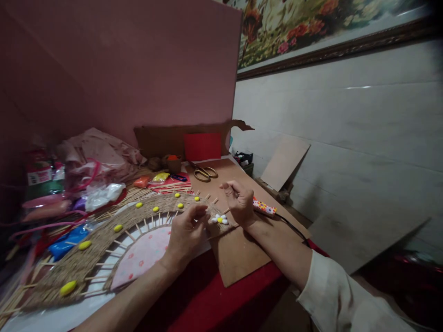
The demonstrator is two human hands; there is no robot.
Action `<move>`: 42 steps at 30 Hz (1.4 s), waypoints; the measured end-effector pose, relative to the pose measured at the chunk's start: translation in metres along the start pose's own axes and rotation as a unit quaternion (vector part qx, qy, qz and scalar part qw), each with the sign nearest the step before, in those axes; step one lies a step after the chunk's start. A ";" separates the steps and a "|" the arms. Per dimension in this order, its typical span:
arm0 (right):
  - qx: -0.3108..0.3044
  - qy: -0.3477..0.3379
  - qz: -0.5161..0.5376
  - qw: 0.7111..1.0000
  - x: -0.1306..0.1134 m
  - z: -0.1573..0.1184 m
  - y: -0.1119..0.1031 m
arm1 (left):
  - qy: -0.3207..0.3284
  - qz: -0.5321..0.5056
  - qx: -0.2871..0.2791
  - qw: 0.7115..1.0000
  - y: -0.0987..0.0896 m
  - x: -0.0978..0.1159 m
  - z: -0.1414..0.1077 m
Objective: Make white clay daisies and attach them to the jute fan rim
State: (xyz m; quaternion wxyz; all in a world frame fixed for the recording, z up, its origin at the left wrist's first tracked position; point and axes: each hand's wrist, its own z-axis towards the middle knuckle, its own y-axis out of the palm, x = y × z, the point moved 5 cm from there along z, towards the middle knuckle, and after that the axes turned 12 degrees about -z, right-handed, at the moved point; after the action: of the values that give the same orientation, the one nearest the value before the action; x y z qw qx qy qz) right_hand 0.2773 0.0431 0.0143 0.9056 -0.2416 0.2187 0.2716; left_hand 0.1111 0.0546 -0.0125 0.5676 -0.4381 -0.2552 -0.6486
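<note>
A fan-shaped craft piece of woven twine (138, 214) on thin sticks lies before me, with a pink patterned cloth half-circle (143, 253) at its inner edge. Several yellow clay ovals (85, 245) dot the woven band. Near its right end sits a white-petalled flower (219, 219) with a yellow centre. My left hand (187, 233) is just left of this flower, its fingers curled together. Above and right of the flower, my right hand (238, 203) is closed, thumb against the bent fingers. Whatever either hand holds is hidden or too small to name.
Gold-handled scissors (205, 174) lie on brown board (238, 263). Right of my right hand is a flower-patterned handle (265, 206) with a black cord. Bags of yellow (161, 177), white (105, 197) and blue clay (69, 242) lie left. A pink panel (138, 60) stands behind.
</note>
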 end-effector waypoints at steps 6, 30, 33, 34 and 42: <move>-0.007 0.001 -0.003 1.000 -0.002 0.001 -0.002 | 0.115 0.150 -0.019 0.982 0.005 0.012 -0.005; -0.019 -0.003 0.022 1.000 -0.007 0.002 -0.004 | 0.222 0.420 -0.123 0.872 0.037 0.022 -0.019; -0.020 -0.007 0.021 1.000 -0.007 0.002 -0.003 | 0.193 0.397 -0.126 0.888 0.037 0.020 -0.018; -0.021 -0.007 0.021 1.000 -0.006 0.001 -0.003 | 0.176 0.387 -0.121 0.897 0.037 0.019 -0.017; -0.029 0.004 0.019 0.999 -0.004 0.001 -0.001 | 0.153 0.312 -0.109 0.931 0.028 0.020 -0.020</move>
State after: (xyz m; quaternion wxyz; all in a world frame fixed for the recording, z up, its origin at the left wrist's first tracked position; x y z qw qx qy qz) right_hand 0.2752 0.0414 0.0175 0.8918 -0.2647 0.2186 0.2945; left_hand 0.1333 0.0218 -0.0093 0.7225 -0.4498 0.0564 -0.5219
